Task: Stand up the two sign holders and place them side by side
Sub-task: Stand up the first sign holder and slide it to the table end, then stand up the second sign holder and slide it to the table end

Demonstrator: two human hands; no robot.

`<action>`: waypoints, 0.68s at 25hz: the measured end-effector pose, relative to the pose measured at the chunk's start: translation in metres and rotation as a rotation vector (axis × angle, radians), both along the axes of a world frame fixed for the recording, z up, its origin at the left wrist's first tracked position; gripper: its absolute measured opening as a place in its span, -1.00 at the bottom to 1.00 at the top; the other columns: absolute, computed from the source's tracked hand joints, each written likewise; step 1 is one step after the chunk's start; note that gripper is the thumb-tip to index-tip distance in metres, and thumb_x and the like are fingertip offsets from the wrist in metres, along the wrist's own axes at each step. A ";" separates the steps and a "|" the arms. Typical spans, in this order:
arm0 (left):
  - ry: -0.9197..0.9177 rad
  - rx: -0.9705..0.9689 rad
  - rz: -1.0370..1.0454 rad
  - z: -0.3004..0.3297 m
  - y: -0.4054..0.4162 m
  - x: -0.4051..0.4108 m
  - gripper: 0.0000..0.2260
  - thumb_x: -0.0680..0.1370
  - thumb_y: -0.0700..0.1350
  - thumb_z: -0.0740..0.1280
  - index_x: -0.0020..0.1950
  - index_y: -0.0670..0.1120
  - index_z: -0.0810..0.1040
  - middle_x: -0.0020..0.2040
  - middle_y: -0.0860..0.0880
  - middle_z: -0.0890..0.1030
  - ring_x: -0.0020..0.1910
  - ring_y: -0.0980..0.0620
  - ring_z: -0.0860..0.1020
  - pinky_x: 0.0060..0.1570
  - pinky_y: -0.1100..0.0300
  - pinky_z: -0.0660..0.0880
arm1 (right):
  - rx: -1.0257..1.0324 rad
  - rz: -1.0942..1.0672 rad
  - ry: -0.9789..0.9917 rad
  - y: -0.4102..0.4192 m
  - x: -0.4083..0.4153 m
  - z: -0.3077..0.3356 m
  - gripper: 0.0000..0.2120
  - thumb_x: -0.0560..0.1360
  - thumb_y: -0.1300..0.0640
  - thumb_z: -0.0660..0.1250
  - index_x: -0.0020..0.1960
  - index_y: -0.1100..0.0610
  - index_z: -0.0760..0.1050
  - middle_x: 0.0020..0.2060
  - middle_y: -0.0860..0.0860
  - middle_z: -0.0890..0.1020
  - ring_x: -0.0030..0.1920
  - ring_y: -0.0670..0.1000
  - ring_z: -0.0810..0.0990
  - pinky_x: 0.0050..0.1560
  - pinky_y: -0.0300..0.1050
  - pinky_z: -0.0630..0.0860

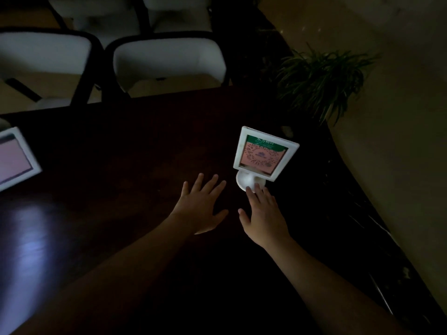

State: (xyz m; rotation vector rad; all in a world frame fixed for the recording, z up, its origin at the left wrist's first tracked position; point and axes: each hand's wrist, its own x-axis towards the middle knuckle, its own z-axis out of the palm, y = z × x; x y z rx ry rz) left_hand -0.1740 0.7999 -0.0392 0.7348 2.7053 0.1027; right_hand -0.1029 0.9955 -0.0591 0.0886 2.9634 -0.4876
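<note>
Both forearms came in from the bottom edge, bare, reaching forward over a dark wooden table [121, 153]. Dim room, only one view, head camera looking down.

Left hand [200, 206] was open, fingers spread, palm down, flat on or just above the tabletop; could not tell if it touched. It held nothing. It sat just left of the right hand, thumbs near each other but apart.

Right hand [263, 218] was open too, fingers extended forward, not gripping. Its fingertips [254, 188] lay on the near edge of the round white base [248, 181] of the upright sign holder [264, 153].

That sign holder stood on its base right of table centre, near the table's right edge. White frame, insert with a green band on top and a pinkish panel with a round code-like pattern below. The frame looked tilted a bit in the wide-angle view, top left corner higher.

Second sign holder [17, 158] was at the far left edge of the picture, cut off by the frame. White border, pink insert, blurred. Could not tell whether it was lying flat or leaning. Well apart from the first holder, most of the table between them.

Pale glare patch on the tabletop at lower left. Behind the table, white-seated chairs [169, 61] with dark frames. Potted plant [324, 78] with long thin leaves beyond the table's right corner, on a tan floor [399, 165].
</note>
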 end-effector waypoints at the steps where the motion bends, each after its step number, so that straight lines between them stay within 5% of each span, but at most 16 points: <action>1: 0.007 0.004 0.010 0.004 -0.007 0.002 -0.23 0.47 0.42 0.06 0.57 0.18 -0.18 0.61 0.04 -0.16 0.54 -0.13 -0.24 0.44 -0.32 -0.10 | -0.012 0.007 0.008 -0.001 0.000 0.002 -0.35 0.60 -0.17 0.17 0.58 0.08 0.13 0.59 0.12 0.16 0.58 0.17 0.07 0.52 0.14 0.14; 17: 0.044 0.204 0.474 0.045 -0.219 0.061 -0.18 0.42 0.53 -0.04 0.57 0.19 -0.13 0.60 0.08 -0.13 0.55 -0.03 -0.21 0.48 -0.21 -0.06 | -0.070 0.259 0.087 -0.160 -0.039 0.051 -0.25 0.49 -0.40 0.09 0.57 -0.09 0.08 0.59 -0.02 0.15 0.57 0.07 0.10 0.44 0.10 0.22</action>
